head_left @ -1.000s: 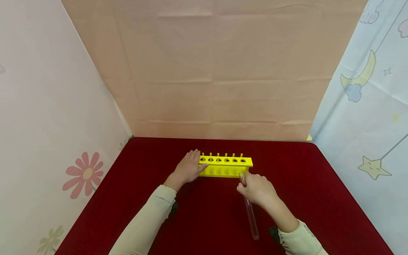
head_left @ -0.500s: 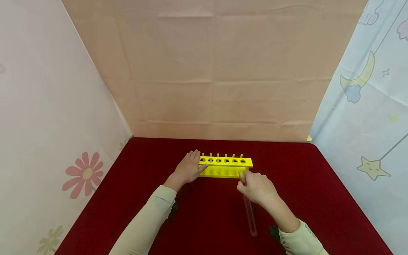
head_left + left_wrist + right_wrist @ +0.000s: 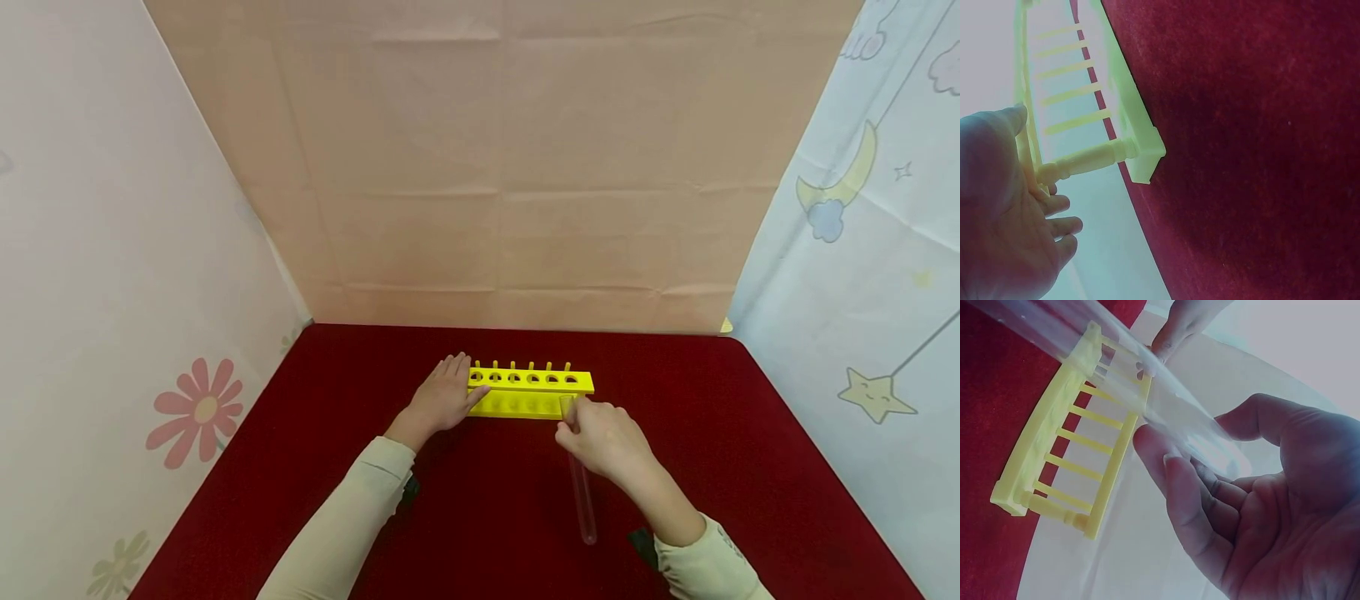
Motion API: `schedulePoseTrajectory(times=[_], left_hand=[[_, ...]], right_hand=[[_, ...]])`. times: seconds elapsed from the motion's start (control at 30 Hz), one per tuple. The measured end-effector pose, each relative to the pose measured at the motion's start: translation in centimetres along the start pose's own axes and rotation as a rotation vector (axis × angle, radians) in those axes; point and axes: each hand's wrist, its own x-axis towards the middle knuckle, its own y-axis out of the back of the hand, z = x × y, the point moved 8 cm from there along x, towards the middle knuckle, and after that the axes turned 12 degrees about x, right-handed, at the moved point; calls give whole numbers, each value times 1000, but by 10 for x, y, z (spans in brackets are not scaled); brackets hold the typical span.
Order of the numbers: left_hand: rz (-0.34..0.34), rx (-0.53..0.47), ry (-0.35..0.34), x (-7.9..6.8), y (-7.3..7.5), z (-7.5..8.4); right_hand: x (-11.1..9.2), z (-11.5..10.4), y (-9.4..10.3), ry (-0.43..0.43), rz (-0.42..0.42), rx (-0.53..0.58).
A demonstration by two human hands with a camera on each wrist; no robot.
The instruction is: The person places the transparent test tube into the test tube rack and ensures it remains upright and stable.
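Observation:
A yellow test tube rack (image 3: 527, 387) with a row of round holes on top and upright pegs at the back stands mid-table. My left hand (image 3: 440, 395) holds its left end, the thumb along the front of the top plate. In the left wrist view, this hand (image 3: 1007, 219) is at the end of the rack's top plate, near the end post. My right hand (image 3: 611, 442) pinches a clear test tube (image 3: 584, 508) near its open mouth. The tube slants down toward me, in front of the rack's right end. Nothing shows in the visible holes.
Dark red cloth (image 3: 487, 517) covers the table. A tan backdrop (image 3: 480, 208) rises behind it, with patterned side sheets left and right. A dark strap part (image 3: 643, 548) shows beneath the right wrist, and another (image 3: 409, 490) by the left.
The test tube's lower end has shifted slightly up and to the left in the head view, and its mouth sits a bit higher. My left hand and the rack stay put.

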Motion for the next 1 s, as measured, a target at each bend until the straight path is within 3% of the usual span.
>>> schedulePoseTrajectory(times=[1.0], left_hand=[[-7,-18,10,-2,2,1]], right_hand=[[2,-14,12,54,60,55]])
